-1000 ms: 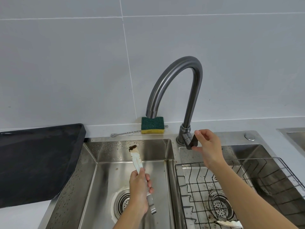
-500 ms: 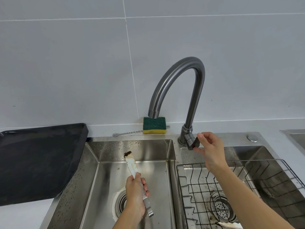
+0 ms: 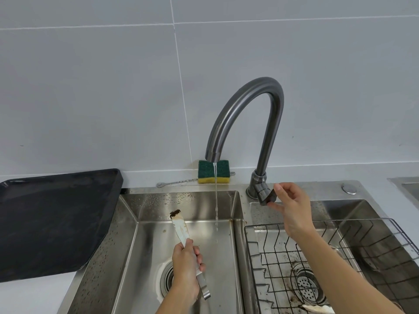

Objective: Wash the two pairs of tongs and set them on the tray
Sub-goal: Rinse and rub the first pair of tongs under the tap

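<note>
My left hand [image 3: 186, 267] grips a pair of tongs [image 3: 180, 228] by the steel handle over the left sink basin [image 3: 158, 202]. Their white tips point up and away, with a dark brown crust at the end. My right hand [image 3: 291, 206] pinches the lever [image 3: 265, 197] at the base of the grey faucet [image 3: 244, 112]. A thin stream of water [image 3: 215, 196] falls from the spout, just right of the tongs and apart from them. A second pair of tongs [image 3: 317, 308] lies at the bottom edge in the right basin. The black tray [image 3: 52, 220] sits on the counter at the left.
A wire rack [image 3: 340, 252] sits in the right sink basin over its drain. A green and yellow sponge [image 3: 213, 172] and a thin metal brush [image 3: 174, 183] lie on the ledge behind the left basin. The tiled wall stands close behind.
Water has started running from the spout. My right hand has stayed on the lever. My left hand and the tongs have dropped slightly lower in the basin.
</note>
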### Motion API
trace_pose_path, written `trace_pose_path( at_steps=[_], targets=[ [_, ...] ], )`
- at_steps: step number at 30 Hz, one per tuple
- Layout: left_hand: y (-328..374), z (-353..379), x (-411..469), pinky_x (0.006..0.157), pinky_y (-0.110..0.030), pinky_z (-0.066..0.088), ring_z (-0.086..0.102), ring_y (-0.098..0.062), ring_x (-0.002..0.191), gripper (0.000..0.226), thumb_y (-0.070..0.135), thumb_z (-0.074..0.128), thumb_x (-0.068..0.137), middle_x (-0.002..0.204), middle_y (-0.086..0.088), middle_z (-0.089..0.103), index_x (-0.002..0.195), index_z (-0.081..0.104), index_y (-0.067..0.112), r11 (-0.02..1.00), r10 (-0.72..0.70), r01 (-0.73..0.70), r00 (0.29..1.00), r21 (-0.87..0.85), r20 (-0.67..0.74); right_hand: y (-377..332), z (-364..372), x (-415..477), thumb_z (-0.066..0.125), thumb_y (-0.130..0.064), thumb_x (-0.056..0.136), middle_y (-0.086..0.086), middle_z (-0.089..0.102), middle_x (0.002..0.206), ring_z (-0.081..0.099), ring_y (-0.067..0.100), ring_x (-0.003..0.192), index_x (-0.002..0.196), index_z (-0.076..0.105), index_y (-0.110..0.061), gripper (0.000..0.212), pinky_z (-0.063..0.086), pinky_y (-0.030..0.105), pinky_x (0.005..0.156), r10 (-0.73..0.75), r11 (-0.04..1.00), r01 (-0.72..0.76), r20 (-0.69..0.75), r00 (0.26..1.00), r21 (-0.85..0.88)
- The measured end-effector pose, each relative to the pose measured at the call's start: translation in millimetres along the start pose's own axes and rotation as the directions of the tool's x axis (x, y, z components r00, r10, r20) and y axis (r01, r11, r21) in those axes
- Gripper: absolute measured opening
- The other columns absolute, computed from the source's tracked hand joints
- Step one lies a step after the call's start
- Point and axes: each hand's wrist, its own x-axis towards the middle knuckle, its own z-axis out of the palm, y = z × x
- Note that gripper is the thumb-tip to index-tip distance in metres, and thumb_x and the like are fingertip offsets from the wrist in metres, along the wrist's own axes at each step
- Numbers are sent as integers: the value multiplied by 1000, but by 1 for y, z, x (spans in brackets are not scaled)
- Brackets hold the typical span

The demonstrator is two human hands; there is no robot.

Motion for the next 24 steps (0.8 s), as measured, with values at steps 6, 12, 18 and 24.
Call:
trace_pose_path(
  at_steps=[6, 12, 18, 24],
  targets=[
    [-1, 0, 0, 35, -22, 25, 31, -15, 49, 16, 14, 37, 100, 65, -5, 41, 88, 47, 10, 1000, -4, 4, 1000, 10, 0, 1, 0, -1, 58, -13, 90, 9, 61, 76, 60, 24, 78, 79, 60, -11, 11, 51, 60, 86, -7, 1000, 7, 2, 1000, 18],
    [-1, -2, 0, 40, -22, 25, 31, -14, 49, 16, 14, 38, 100, 65, -5, 41, 87, 47, 11, 1000, -11, 11, 1000, 18, -5, 3, -1, -1, 58, -12, 89, 10, 62, 76, 61, 30, 81, 79, 61, -10, 11, 51, 60, 86, -20, 1000, 20, -2, 1000, 24],
    [-1, -3, 0, 39, -23, 25, 31, -14, 49, 17, 15, 39, 100, 65, -5, 41, 86, 47, 12, 1000, -18, 18, 1000, 19, -9, 3, 0, -2, 57, -11, 90, 10, 62, 76, 60, 29, 80, 78, 60, -11, 12, 51, 59, 86, -13, 999, 13, -8, 1000, 38],
    [0, -4, 0, 35, -23, 27, 32, -14, 49, 16, 15, 39, 100, 65, -4, 41, 86, 47, 12, 999, -16, 17, 1000, 34, -19, 3, 0, -1, 57, -10, 89, 5, 61, 72, 60, 24, 75, 77, 61, -11, 13, 50, 59, 87, 3, 999, -2, -17, 1000, 49]
  ],
)
